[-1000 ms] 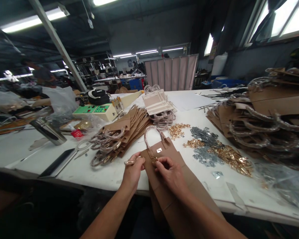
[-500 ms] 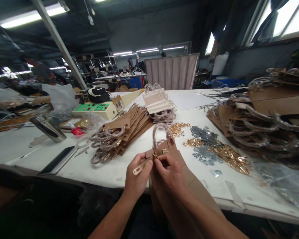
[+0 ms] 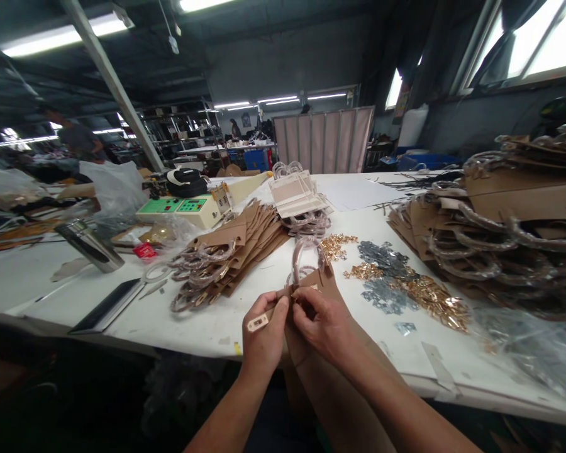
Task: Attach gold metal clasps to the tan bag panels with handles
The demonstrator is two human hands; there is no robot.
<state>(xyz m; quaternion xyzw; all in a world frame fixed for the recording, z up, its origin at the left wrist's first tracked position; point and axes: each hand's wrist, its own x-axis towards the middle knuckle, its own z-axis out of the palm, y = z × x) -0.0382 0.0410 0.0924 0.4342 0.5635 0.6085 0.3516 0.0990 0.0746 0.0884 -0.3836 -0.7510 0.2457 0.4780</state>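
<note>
Apparently light and thin, the brown panel (image 3: 314,371) in hand is to the right of the brown stack (image 3: 245,245) and nearer the person, its lower part reaching over the front edge of the table (image 3: 193,336). Its body looks stiff enough to hold its shape, yet likely to crease if bent hard; the film-wrapped handle (image 3: 296,259) looping from its top may slip under the fingers, so the bare edge beside the handle's base seems the better place to take hold. Close to there the left hand (image 3: 263,333) has it, the grip closed with the thumb pressed over, and a pale slotted piece (image 3: 257,322) juts from the same hand. The right hand (image 3: 323,324) has its grip drawn to a narrow pinch at the panel's top; whether the fingertips have hold of anything small, I cannot tell. Among the containers, a steel flask (image 3: 92,248) is left of the brown stack, and a white plastic sack (image 3: 116,185) is behind it to the left, both with contents hidden. Well to the right of the stack, a clear plastic bag (image 3: 523,352) lies crumpled, its inside too blurred to read. Loose gold fittings (image 3: 441,302) and grey metal plates (image 3: 382,255) lie heaped between stack and bag.
</note>
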